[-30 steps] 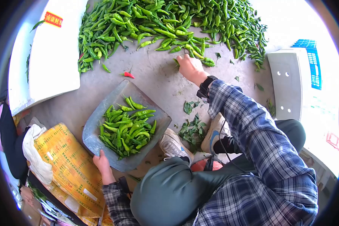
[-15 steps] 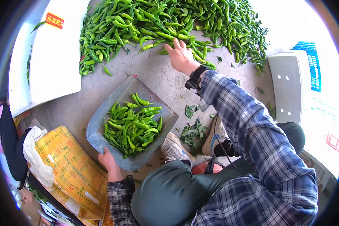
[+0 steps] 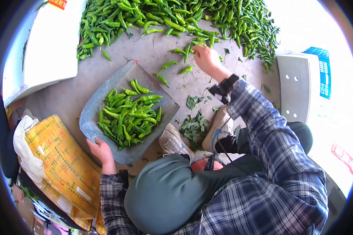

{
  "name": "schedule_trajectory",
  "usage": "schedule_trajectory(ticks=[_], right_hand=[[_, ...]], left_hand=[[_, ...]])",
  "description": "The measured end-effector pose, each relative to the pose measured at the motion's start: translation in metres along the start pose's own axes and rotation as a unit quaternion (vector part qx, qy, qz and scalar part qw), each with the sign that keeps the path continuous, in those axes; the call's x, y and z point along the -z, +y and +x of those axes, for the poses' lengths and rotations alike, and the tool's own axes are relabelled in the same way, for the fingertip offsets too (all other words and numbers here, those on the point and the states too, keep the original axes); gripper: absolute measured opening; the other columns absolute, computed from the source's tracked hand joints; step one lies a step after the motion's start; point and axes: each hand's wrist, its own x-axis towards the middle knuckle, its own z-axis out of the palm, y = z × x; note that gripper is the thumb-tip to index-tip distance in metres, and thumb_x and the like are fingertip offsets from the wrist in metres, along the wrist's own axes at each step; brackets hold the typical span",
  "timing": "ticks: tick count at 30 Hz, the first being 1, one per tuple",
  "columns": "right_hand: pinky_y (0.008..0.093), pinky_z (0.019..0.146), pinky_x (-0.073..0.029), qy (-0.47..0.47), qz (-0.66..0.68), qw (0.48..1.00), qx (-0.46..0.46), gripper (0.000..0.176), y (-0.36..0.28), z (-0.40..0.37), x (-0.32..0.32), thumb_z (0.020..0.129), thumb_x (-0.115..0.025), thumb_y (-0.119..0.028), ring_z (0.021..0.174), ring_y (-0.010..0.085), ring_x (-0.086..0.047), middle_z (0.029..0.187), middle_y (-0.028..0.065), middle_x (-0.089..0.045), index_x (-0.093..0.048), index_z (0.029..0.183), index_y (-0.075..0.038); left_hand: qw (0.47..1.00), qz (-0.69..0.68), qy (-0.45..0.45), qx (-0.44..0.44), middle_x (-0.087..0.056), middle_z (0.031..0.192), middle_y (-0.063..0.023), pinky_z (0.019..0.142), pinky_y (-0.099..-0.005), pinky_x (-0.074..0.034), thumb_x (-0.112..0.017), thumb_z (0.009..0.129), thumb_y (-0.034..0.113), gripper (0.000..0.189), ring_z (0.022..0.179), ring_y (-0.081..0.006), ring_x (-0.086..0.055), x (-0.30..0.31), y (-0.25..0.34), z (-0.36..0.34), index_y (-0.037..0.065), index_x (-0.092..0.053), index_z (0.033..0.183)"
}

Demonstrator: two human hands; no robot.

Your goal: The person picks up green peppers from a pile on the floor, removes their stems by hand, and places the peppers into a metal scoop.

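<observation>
Stray peppers [image 3: 187,69] lie nearer the scoop [image 3: 90,119]; left hand [image 3: 101,152] clasps its rim, right hand [image 3: 208,60] curled, hold unclear.

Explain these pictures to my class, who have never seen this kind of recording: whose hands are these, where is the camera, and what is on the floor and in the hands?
There is no robot here: a person works with two bare hands. Every picture comes from one camera worn on the person's head, looking forward and down, so knees and shoes show too.

On the grey floor lies a big heap of green peppers, with a few loose peppers and leaves nearer the feet. The left hand holds the edge of a grey scoop with green peppers in it. The right hand is at peppers by the heap; whether it grips one is unclear.
</observation>
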Motion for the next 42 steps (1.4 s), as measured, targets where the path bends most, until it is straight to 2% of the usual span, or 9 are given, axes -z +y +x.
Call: schedule_trajectory(ticks=[5, 9, 13, 19, 25, 27, 30, 38, 42], right_hand=[[0.041, 0.071, -0.048, 0.01, -0.036, 0.997, 0.069, 0.024, -0.027, 0.009, -0.014, 0.076, -0.049, -0.013, 0.078, 0.0318, -0.059, 0.081, 0.0134, -0.057, -0.057, 0.099, -0.011], [0.0433, 0.076, -0.047, -0.107, -0.146, 0.981, 0.069, 0.046, -0.057, 0.011, -0.035, 0.076, -0.05, -0.011, 0.093, 0.0351, -0.056, 0.11, 0.018, -0.049, -0.047, 0.122, -0.017], [0.042, 0.068, -0.049, -0.109, -0.154, 0.974, 0.128, 0.023, -0.069, -0.001, -0.048, 0.078, -0.05, -0.008, 0.085, 0.0351, -0.059, 0.102, 0.0205, -0.05, -0.052, 0.101, -0.009], [0.0437, 0.068, -0.05, -0.06, -0.065, 0.995, 0.049, 0.018, -0.071, -0.001, -0.047, 0.077, -0.05, -0.01, 0.078, 0.0365, -0.06, 0.093, 0.0205, -0.056, -0.056, 0.093, -0.007], [0.0398, 0.074, -0.048, -0.237, 0.232, 0.932, 0.15, 0.042, -0.12, -0.045, -0.026, 0.071, -0.062, -0.033, 0.083, 0.0311, -0.061, 0.088, 0.0156, -0.064, -0.059, 0.103, -0.007], [0.0406, 0.074, -0.049, -0.233, 0.174, 0.949, 0.121, 0.04, -0.111, -0.031, -0.038, 0.072, -0.063, -0.032, 0.085, 0.0335, -0.06, 0.095, 0.0179, -0.061, -0.057, 0.102, -0.006], [0.0442, 0.064, -0.05, -0.086, -0.039, 0.995, 0.006, 0.04, -0.103, -0.031, -0.044, 0.071, -0.067, -0.026, 0.076, 0.0367, -0.06, 0.094, 0.0199, -0.052, -0.05, 0.101, -0.007], [0.042, 0.07, -0.05, -0.12, 0.023, 0.992, -0.002, 0.026, -0.115, -0.038, -0.067, 0.074, -0.057, -0.02, 0.079, 0.0341, -0.061, 0.094, 0.021, -0.058, -0.057, 0.095, -0.006], [0.0399, 0.071, -0.051, -0.24, 0.165, 0.94, 0.18, 0.026, -0.116, -0.057, -0.033, 0.073, -0.056, -0.019, 0.081, 0.0355, -0.061, 0.103, 0.0215, -0.057, -0.057, 0.097, -0.008]], left_hand=[[1.0, -0.014, -0.009, 0.02, -0.056, 0.098, -0.0264, 0.08, -0.0427, -0.041, -0.046, 0.082, 0.006, 0.03, 0.09, -0.0411, -0.054, -0.002, -0.003, 0.002, -0.006, -0.045, 0.11], [1.0, -0.013, 0.005, -0.002, -0.057, 0.095, -0.0258, 0.078, -0.0424, -0.043, -0.046, 0.081, 0.005, 0.03, 0.087, -0.0408, -0.056, -0.003, -0.005, 0.003, -0.005, -0.045, 0.109], [1.0, 0.002, 0.003, 0.002, -0.058, 0.093, -0.0254, 0.077, -0.0419, -0.043, -0.046, 0.081, 0.005, 0.029, 0.086, -0.04, -0.057, -0.002, 0.002, 0.001, -0.005, -0.045, 0.109], [1.0, 0.002, 0.005, 0.019, -0.059, 0.096, -0.0231, 0.08, -0.0393, -0.043, -0.046, 0.082, 0.004, 0.029, 0.088, -0.0367, -0.057, -0.002, 0.002, 0.002, -0.005, -0.046, 0.109], [1.0, -0.024, 0.009, 0.002, -0.059, 0.092, -0.0243, 0.077, -0.0409, -0.044, -0.046, 0.081, 0.005, 0.027, 0.085, -0.0385, -0.058, -0.002, 0.0, 0.002, -0.004, -0.046, 0.107], [1.0, -0.017, 0.009, 0.0, -0.059, 0.092, -0.0241, 0.077, -0.041, -0.044, -0.046, 0.081, 0.005, 0.027, 0.085, -0.0384, -0.058, -0.002, 0.0, 0.002, -0.004, -0.047, 0.106], [1.0, -0.019, 0.011, -0.005, -0.059, 0.092, -0.0233, 0.077, -0.0405, -0.044, -0.046, 0.081, 0.005, 0.027, 0.085, -0.0372, -0.058, -0.003, -0.004, 0.003, -0.003, -0.047, 0.106], [1.0, -0.014, 0.005, 0.007, -0.059, 0.093, -0.0233, 0.077, -0.0402, -0.044, -0.046, 0.081, 0.005, 0.027, 0.086, -0.0372, -0.058, -0.003, -0.003, 0.004, -0.004, -0.046, 0.107], [1.0, -0.015, -0.001, 0.007, -0.059, 0.093, -0.0235, 0.078, -0.0404, -0.043, -0.045, 0.082, 0.005, 0.026, 0.086, -0.0375, -0.058, -0.002, -0.003, 0.004, -0.005, -0.046, 0.106]])
